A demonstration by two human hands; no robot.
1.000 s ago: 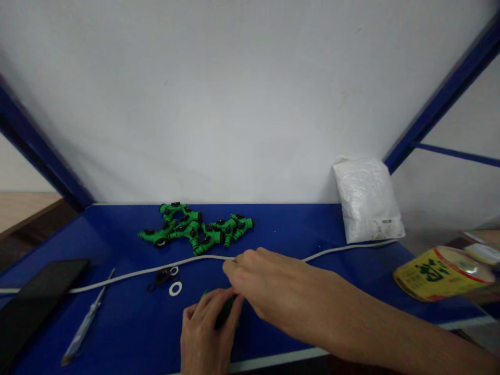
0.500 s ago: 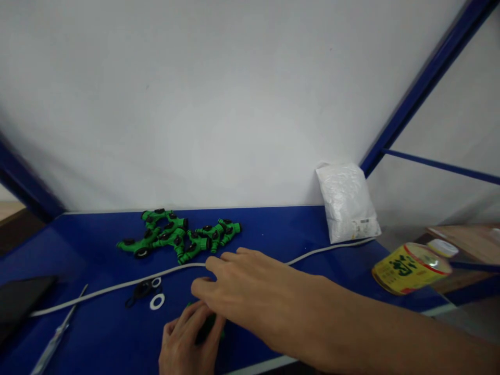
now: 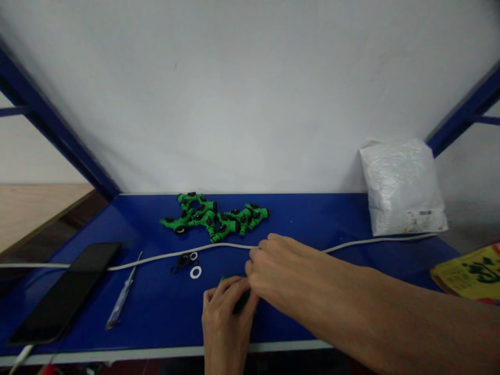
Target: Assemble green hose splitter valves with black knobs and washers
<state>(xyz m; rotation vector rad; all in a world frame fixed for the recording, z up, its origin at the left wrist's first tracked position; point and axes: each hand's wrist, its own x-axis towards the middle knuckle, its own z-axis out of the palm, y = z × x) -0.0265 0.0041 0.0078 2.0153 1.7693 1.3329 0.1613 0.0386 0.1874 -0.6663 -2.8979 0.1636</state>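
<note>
Over the bench [image 3: 167,312], the left hand [image 3: 224,315] held a green fitting [image 3: 241,301] in curled fingers, apparently bracing it for the right hand [image 3: 275,265], whose hold was hidden, a step calling for steadiness.

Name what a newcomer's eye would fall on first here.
Probably the bright green connectors clustered toward the back of the blue table, left of centre. Next, near the front edge, the left hand grips a mostly hidden green piece, the right hand close beside. A shiny white package stands back right.
</note>
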